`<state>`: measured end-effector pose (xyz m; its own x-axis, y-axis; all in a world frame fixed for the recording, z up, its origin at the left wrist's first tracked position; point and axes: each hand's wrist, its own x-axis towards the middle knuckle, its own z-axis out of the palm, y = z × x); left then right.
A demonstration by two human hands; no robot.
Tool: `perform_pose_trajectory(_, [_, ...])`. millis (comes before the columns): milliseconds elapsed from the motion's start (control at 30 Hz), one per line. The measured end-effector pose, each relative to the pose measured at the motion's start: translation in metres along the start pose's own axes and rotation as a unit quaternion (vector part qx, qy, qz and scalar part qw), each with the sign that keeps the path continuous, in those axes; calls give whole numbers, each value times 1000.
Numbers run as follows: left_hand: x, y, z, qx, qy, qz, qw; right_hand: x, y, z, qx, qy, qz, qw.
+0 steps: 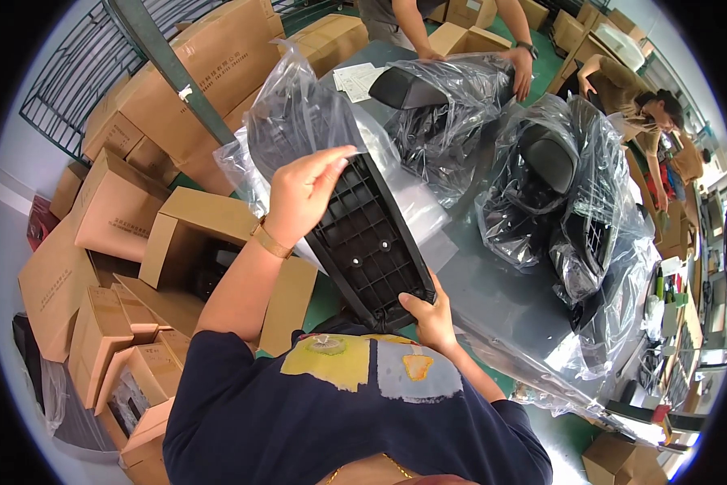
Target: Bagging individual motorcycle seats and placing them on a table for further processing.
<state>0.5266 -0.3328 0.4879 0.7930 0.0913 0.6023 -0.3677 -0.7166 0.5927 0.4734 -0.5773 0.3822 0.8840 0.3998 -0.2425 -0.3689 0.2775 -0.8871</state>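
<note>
A long black padded seat [371, 234], like a scooter's, is tilted in front of my chest with its ribbed plastic underside facing me. Fingers and thumb of my right hand [428, 314] grip its near end at the right corner. At the far end, my left hand [308, 191] pinches the edge of a clear plastic bag [299, 113], which hangs loosely around that end of the seat. Across the table, a co-worker's hands [522, 71] rest on another black seat [408, 87] partly covered by clear plastic.
More bagged black seats [548, 158] lie on the grey table [493, 283] to the right. Papers [357, 81] sit near its far left edge. An open carton [206, 218] and several stacked boxes [105, 323] crowd my left. Another person [638, 97] works at the far right.
</note>
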Motion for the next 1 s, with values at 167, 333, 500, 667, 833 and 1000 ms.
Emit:
perform_pose_trajectory(167, [-41,59,24,-86,-260,89,958,14,20,1,76,-36,49,995])
perform_pose_trajectory(333, [-54,58,-3,-162,-382,-42,909,14,12,0,73,-39,60,995])
perform_pose_trajectory(500, [-69,-16,-56,-399,-93,-279,868,11,7,-6,140,-19,79,987])
perform_pose_trajectory(667, [-141,-134,-45,-614,-31,-424,665,11,-11,2,37,-60,17,997])
perform_pose_trajectory(833, [-124,-72,35,-627,-75,-481,608,3,-22,-15,-15,-76,-25,997])
perform_pose_trajectory(1000, [-98,-32,45,-554,-106,-443,696,-6,-6,-47,-53,-71,-73,993])
